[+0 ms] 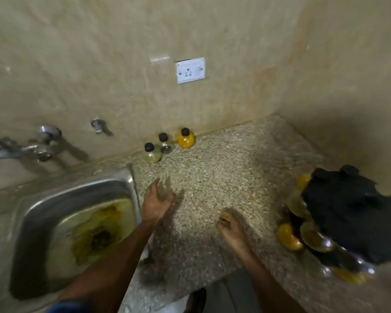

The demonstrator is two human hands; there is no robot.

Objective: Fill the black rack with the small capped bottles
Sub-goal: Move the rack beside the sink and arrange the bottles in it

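Observation:
Three small black-capped bottles stand against the back wall: a pale one (152, 152), a clear one (165, 143) and a full yellow one (185, 138). The black rack (348, 213) sits at the right of the counter, blurred, with several round yellow and clear bottles (289, 237) in it. My left hand (158, 199) hovers over the counter near the sink's edge, fingers apart and empty. My right hand (229, 224) is above the counter left of the rack, blurred, its fingers curled; what it holds, if anything, is unclear.
A steel sink (38, 213) with yellow stains fills the left side, with taps (43, 141) on the wall above it. A white wall socket (190, 70) hangs above the bottles. The speckled stone counter (224, 168) ends at a side wall on the right.

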